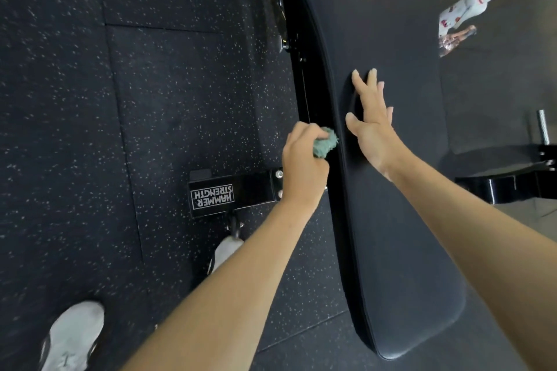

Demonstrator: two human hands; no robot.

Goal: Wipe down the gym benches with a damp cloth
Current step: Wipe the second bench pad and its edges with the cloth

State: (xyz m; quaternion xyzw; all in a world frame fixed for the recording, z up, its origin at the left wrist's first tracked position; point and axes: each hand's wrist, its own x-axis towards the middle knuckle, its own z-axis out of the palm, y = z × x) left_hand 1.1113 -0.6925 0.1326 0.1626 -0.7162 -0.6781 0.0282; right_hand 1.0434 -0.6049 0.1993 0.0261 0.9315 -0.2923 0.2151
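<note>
A long black padded gym bench [391, 220] runs from the top of the view down to the lower right. My left hand [303, 163] grips a balled-up green cloth [416, 143] against the bench's left side edge. My right hand [372, 126] lies flat on top of the pad with its fingers straight and spread, just to the right of the cloth.
The bench's black steel foot marked HAMMER STRENGTH [232, 194] sticks out left on the speckled rubber floor [90, 129]. My white shoes [72, 340] stand at the lower left. A white spray bottle with red print [461, 15] lies at the upper right. Another black frame part [512, 181] is right.
</note>
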